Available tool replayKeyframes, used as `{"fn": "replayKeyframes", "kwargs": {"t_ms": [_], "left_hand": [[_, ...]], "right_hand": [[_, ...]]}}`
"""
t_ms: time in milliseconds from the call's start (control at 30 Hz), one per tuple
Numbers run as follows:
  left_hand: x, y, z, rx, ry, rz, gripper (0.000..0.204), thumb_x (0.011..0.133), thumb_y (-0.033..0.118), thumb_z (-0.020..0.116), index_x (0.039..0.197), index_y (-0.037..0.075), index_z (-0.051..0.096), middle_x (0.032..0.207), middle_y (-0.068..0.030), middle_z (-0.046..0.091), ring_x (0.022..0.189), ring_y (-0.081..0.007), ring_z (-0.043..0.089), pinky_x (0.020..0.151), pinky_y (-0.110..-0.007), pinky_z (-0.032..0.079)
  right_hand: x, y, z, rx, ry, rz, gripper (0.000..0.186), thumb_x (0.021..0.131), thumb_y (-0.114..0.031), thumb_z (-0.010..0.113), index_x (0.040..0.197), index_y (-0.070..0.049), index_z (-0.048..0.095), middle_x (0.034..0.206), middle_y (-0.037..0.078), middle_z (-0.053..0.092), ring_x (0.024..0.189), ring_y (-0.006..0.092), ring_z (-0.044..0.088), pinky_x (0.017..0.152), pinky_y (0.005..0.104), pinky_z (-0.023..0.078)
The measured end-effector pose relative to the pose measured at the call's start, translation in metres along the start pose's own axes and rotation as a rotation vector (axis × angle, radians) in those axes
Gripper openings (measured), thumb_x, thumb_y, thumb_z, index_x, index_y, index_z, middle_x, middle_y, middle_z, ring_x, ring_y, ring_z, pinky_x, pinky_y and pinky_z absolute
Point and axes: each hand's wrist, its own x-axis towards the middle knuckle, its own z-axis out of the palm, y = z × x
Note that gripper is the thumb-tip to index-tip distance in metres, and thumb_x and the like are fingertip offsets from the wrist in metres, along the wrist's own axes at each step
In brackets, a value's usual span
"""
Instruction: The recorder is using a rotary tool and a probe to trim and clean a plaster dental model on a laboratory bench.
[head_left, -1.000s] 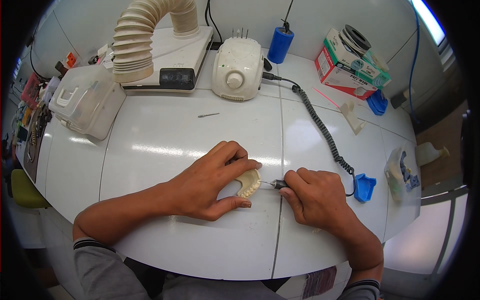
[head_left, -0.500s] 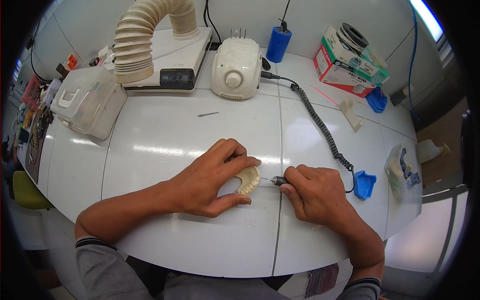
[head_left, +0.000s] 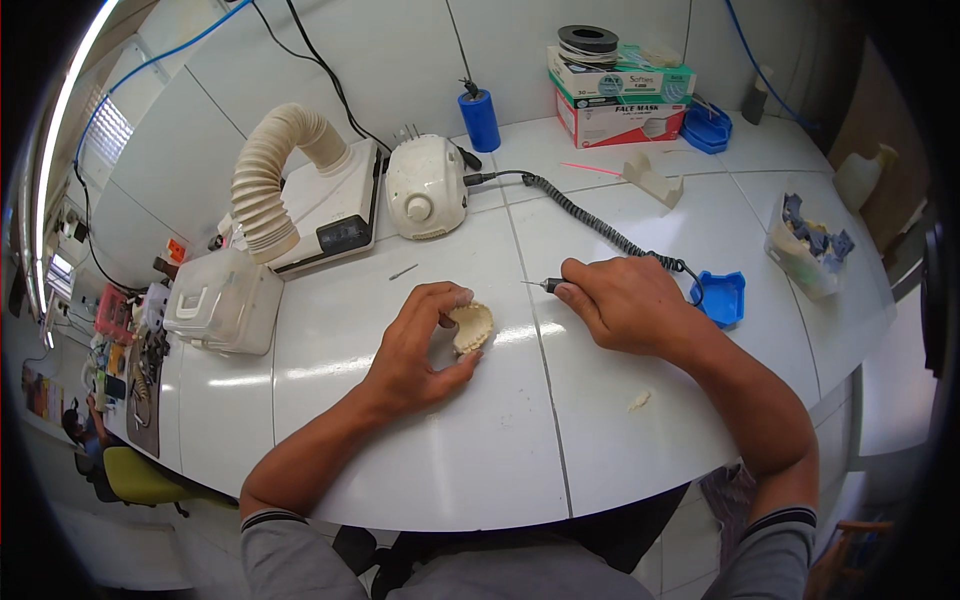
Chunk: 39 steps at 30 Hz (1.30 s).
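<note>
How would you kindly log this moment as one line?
left hand: holding dental model | right hand: gripping rotary handpiece | handpiece tip: apart from model | loose bur: lying on tabletop

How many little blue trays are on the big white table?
2. The near blue tray is just beyond the right hand; the far blue tray is beside the stacked boxes. More could be hidden behind things.
</note>
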Motion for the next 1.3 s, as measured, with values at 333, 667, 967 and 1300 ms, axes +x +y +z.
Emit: {"fn": "replayKeyframes", "kwargs": {"t_ms": [333, 667, 967, 1300], "left_hand": [[0.006, 0.001, 0.01, 0.07, 0.024, 0.08, 0.075, 0.083, -0.004, 0.083, 0.152, 0.002, 0.055, 0.145, -0.022, 0.061, 0.135, -0.0337, 0.066, 0.112, -0.044, 0.058], [0.007, 0.007, 0.009, 0.14, -0.006, 0.152, 0.076, 0.083, -0.007, 0.08, 0.154, 0.002, 0.053, 0.159, -0.0277, 0.059, 0.136, -0.0365, 0.068, 0.113, -0.044, 0.057], [0.007, 0.009, 0.012, 0.189, 0.004, 0.175, 0.079, 0.084, -0.008, 0.078, 0.157, 0.006, 0.052, 0.164, -0.0267, 0.055, 0.145, -0.0398, 0.063, 0.115, -0.045, 0.056], [0.008, 0.008, 0.01, 0.239, -0.012, 0.088, 0.067, 0.087, 0.008, 0.082, 0.15, 0.004, 0.06, 0.145, -0.0219, 0.062, 0.133, -0.0379, 0.064, 0.115, -0.046, 0.052]], "right_hand": [[-0.003, -0.004, -0.012, 0.035, -0.146, 0.093, 0.041, 0.118, -0.044, 0.047, 0.112, -0.011, 0.072, 0.086, 0.015, 0.076, 0.085, 0.0376, 0.075, 0.085, 0.0565, 0.055], [-0.006, -0.006, -0.015, 0.04, -0.142, 0.075, 0.043, 0.118, -0.043, 0.046, 0.116, -0.011, 0.074, 0.089, 0.015, 0.077, 0.088, 0.0375, 0.076, 0.087, 0.0547, 0.058], [-0.005, -0.005, -0.017, 0.05, -0.146, 0.069, 0.043, 0.118, -0.043, 0.046, 0.114, -0.01, 0.074, 0.09, 0.016, 0.077, 0.09, 0.0371, 0.075, 0.087, 0.0542, 0.057], [-0.006, -0.002, -0.004, -0.002, -0.083, 0.049, 0.04, 0.118, -0.044, 0.048, 0.116, -0.01, 0.068, 0.09, 0.016, 0.075, 0.085, 0.0385, 0.074, 0.082, 0.0552, 0.055]]}}
